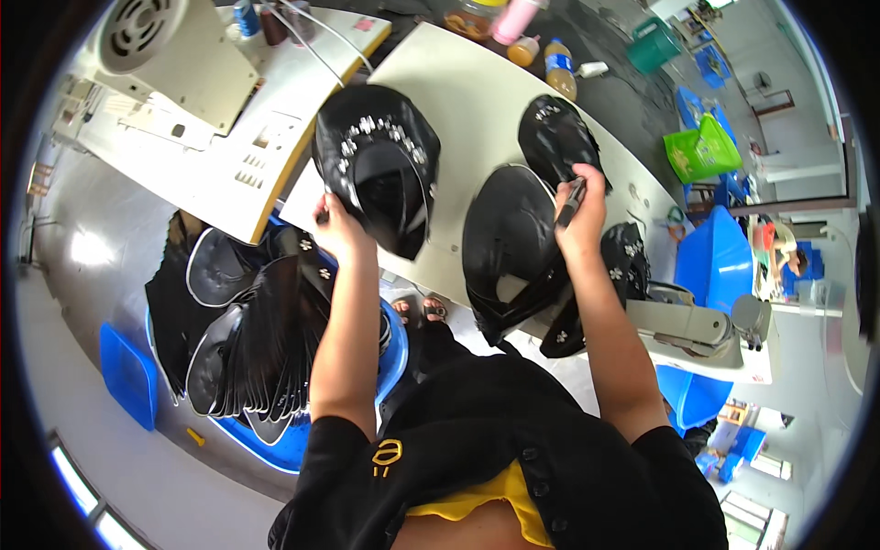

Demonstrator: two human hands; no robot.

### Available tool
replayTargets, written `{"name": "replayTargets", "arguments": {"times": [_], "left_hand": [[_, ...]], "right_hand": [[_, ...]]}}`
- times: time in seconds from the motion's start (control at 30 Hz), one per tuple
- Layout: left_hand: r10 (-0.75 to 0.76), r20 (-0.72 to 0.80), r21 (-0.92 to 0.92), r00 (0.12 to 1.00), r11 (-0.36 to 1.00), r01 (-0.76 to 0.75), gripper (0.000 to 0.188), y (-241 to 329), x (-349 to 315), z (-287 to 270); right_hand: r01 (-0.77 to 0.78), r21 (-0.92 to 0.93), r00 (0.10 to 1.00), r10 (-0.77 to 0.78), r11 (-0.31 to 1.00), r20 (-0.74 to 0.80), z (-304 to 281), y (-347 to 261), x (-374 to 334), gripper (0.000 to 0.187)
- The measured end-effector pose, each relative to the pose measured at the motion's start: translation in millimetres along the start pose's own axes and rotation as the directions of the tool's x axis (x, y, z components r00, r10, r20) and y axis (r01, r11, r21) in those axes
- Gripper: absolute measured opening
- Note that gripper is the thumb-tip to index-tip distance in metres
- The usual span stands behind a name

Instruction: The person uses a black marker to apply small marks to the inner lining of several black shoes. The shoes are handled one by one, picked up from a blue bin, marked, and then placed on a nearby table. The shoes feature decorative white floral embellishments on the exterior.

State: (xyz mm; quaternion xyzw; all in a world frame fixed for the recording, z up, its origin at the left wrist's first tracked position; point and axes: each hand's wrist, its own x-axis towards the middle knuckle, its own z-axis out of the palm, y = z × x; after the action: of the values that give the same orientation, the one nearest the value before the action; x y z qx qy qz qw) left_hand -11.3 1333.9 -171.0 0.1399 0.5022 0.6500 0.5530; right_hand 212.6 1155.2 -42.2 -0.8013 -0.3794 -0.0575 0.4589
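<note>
My left hand [341, 231] grips the lower left edge of a black leather piece [371, 128], curved like a shoe upper and set with white flowers, over the pale table. In my right hand [584, 215] is a short dark tool [572, 203]; its kind is not clear. Beyond that hand lies a smaller black leather piece with white flowers [555, 137]. A large rounded black leather piece [509, 229] rests just left of it, and another flowered black piece [625, 261] sits beside my right forearm.
A blue tub [275, 451] piled with black leather pieces [266, 339] stands at lower left. A sewing machine [174, 64] occupies the left table; another machine arm [683, 325] lies right. A bottle [559, 69] stands past the pale table's [449, 82] far edge. Blue bin [720, 261] at right.
</note>
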Motion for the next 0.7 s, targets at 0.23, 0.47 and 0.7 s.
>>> {"name": "replayTargets", "arguments": {"times": [0.23,0.47,0.7], "left_hand": [[0.193,0.050,0.279,0.980,0.939,-0.199,0.022,28,4,39],[-0.142,0.825,0.376,0.547,0.861,-0.343,0.023,38,-146,-20],[-0.480,0.786,0.456,0.390,0.876,0.158,0.025,20,-178,-34]], "right_hand": [[-0.220,-0.593,0.878,0.422,0.775,0.227,-15,43,-12,0.037],[-0.152,-0.178,0.943,0.197,0.972,0.269,2,9,-11,0.039],[-0.567,0.447,0.752,0.213,0.692,0.624,45,-93,-34,0.036]]}}
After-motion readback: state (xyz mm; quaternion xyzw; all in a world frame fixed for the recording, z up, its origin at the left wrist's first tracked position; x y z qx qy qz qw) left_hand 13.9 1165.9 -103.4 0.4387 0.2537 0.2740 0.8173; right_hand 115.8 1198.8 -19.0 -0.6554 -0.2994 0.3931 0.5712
